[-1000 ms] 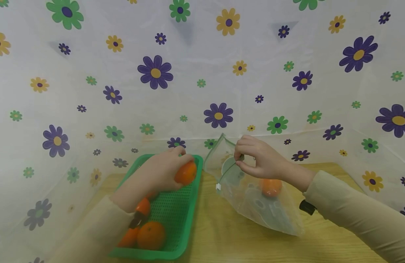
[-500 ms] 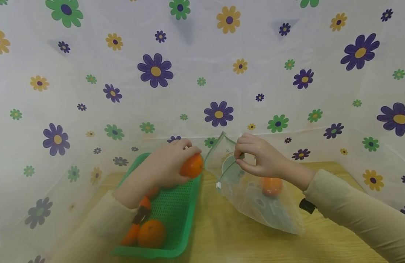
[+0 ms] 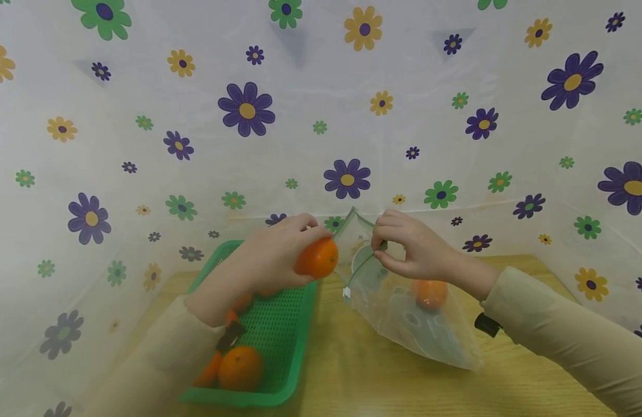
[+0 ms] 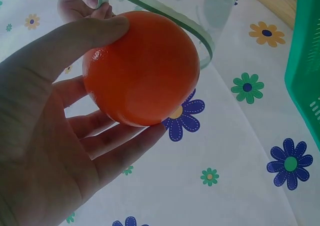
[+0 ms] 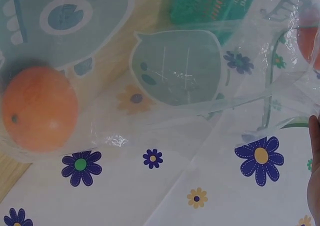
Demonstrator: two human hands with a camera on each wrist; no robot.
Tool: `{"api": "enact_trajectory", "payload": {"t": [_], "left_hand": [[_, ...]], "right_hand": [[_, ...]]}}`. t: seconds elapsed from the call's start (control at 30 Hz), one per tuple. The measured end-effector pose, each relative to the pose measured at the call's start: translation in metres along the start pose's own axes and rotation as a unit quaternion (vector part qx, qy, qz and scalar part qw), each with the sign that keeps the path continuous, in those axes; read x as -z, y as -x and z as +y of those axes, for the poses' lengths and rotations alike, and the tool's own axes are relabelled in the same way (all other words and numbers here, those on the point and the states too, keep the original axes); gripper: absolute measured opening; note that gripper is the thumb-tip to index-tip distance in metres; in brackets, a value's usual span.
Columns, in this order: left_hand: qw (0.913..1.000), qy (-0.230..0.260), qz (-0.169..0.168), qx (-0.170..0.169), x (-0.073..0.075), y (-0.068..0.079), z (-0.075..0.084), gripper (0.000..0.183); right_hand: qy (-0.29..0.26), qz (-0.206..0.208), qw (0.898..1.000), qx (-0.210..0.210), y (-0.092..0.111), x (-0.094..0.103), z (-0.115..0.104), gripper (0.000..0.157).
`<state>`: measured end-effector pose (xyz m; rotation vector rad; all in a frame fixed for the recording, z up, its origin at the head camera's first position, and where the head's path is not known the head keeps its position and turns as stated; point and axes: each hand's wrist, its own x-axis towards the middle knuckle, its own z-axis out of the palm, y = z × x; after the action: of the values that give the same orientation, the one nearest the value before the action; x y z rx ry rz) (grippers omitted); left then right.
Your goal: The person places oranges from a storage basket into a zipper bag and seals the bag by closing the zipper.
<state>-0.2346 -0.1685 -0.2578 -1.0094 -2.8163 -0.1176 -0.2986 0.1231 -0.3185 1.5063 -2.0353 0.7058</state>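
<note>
My left hand [image 3: 271, 255] grips an orange [image 3: 321, 258] between thumb and fingers, above the right rim of the green basket and beside the mouth of a clear zip bag [image 3: 388, 313]. In the left wrist view the orange [image 4: 142, 68] overlaps the bag's green-edged opening. My right hand [image 3: 411, 246] pinches the bag's rim between thumb and fingers and holds the mouth apart. Inside the bag lies one orange [image 3: 430, 294], seen through the film in the right wrist view as well. A white slider [image 3: 347, 293] sits at the zip's near end.
The green perforated basket [image 3: 292, 359] stands on the left of the wooden table [image 3: 347, 376]. Several oranges lie in it, including a large one [image 3: 240, 369] at the near end; the left arm hides part of them. A flower-printed sheet [image 3: 300, 145] rises behind and at both sides.
My left hand has carried the orange rightward and slightly up, from over the basket to the bag's mouth. The right hand keeps its hold on the bag's rim.
</note>
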Motion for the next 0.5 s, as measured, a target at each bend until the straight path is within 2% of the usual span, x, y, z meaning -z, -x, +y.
{"api": "enact_trajectory", "payload": {"t": [0.5], "left_hand": [[0.9999,0.011,-0.003,-0.004,0.001,-0.015,0.011,0.071]], "right_hand": [[-0.001,0.006,1.000,0.006,-0.001,-0.001,-0.001,0.012]]}}
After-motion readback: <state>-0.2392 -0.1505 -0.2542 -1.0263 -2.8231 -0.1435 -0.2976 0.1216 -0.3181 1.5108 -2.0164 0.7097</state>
